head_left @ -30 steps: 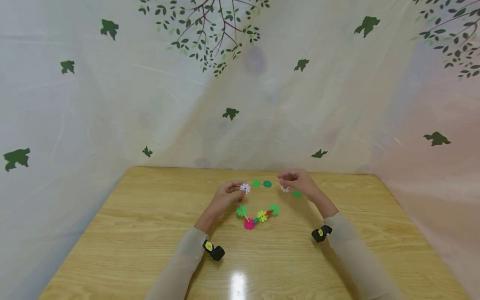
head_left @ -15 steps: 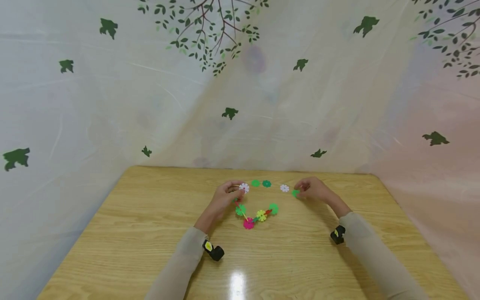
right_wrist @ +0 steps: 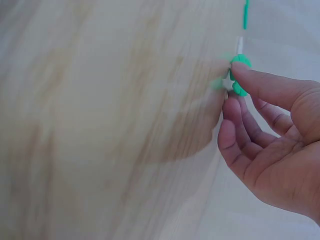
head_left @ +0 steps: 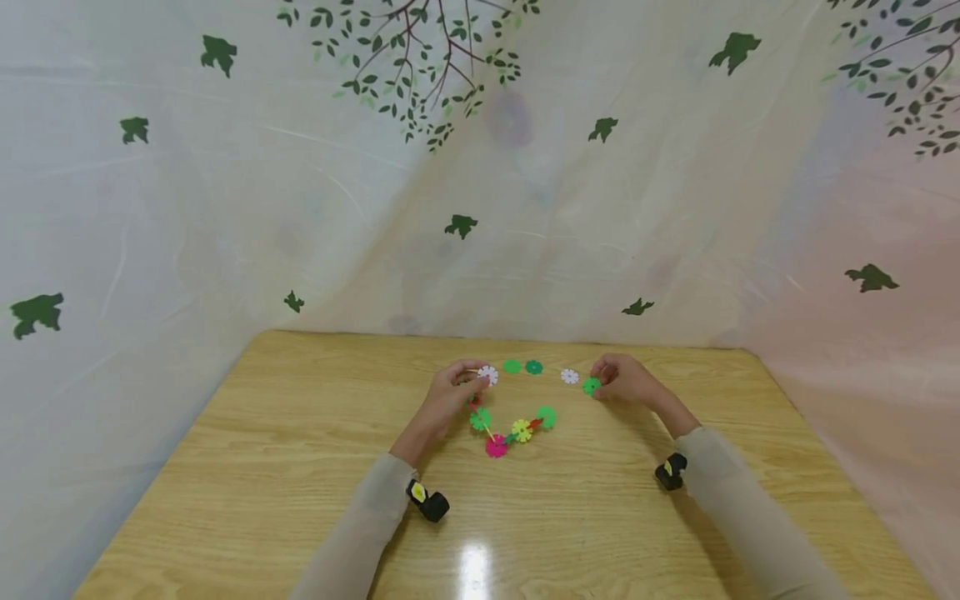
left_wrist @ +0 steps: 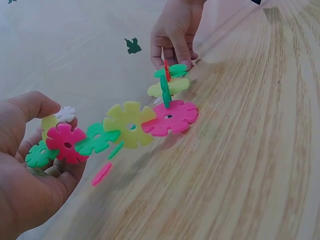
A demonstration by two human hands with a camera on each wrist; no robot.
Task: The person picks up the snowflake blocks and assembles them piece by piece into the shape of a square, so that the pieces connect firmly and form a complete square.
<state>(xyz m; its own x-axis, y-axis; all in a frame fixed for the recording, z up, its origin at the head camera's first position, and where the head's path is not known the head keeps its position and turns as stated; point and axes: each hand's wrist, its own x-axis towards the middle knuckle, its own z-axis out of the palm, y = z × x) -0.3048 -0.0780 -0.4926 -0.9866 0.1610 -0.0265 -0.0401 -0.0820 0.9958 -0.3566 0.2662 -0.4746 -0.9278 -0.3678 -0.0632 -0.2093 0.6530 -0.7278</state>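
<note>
My left hand [head_left: 444, 398] holds one end of a chain of interlocking flower-shaped plastic discs, near its white disc [head_left: 487, 376]. From there the chain curves toward me, through a pink disc [head_left: 496, 447] and a yellow disc [head_left: 522, 431] to a green end disc [head_left: 547, 417]. Seen from the left wrist, a large yellow disc [left_wrist: 130, 125] slots into its neighbours, and my fingers partly cover the held end. Off to the right, my right hand [head_left: 632, 382] pinches a loose green disc [head_left: 591, 386] between thumb and fingers; it looks tilted up on edge in the right wrist view.
Along the far side of the wooden table [head_left: 300, 467] lie a light green disc [head_left: 512, 367], a dark green disc [head_left: 533, 367] and a white loose disc [head_left: 569, 377]. Behind the table hangs a pale cloth [head_left: 360, 208] with leaf prints.
My right hand has moved right, from over the loose white disc to the green disc, and has tipped it up in its fingers. My left hand stays nearly still with the chain.
</note>
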